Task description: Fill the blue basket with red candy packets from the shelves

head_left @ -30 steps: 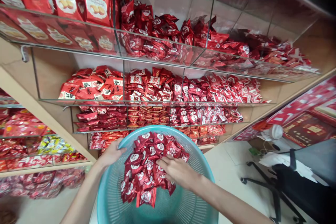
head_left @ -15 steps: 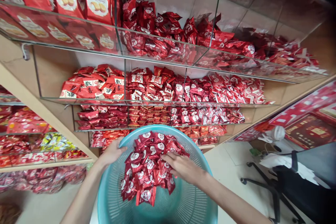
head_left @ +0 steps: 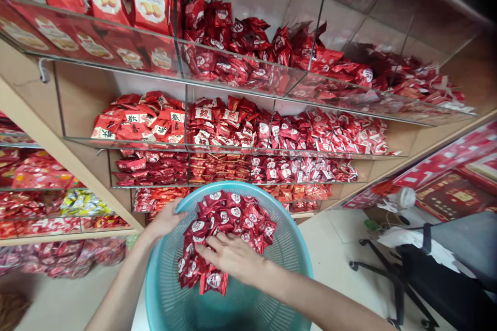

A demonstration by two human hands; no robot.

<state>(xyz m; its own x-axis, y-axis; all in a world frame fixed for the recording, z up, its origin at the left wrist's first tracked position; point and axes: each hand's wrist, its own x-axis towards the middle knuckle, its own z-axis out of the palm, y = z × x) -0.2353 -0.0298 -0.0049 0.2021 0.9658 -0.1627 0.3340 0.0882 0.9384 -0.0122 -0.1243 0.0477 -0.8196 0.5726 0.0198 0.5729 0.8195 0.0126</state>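
A turquoise plastic basket with slotted walls fills the lower middle of the view. Inside it lies a heap of small dark-red wrapped candies with round white labels. My left hand is closed over the basket's left rim. Over the front of the heap, my right hand rests palm down with its fingers apart, touching the wrappers. Part of the candies is hidden under that hand, and I see none lifted in it.
Glass-fronted shelves full of red-wrapped sweets rise directly behind the basket. More shelves with candies stand at the left, above bagged goods on the floor. At the right is a black office chair with a white cloth on it.
My right hand has moved left and toward me across the heap, uncovering candies on the right. My left hand stays on the rim. The view has shifted slightly.
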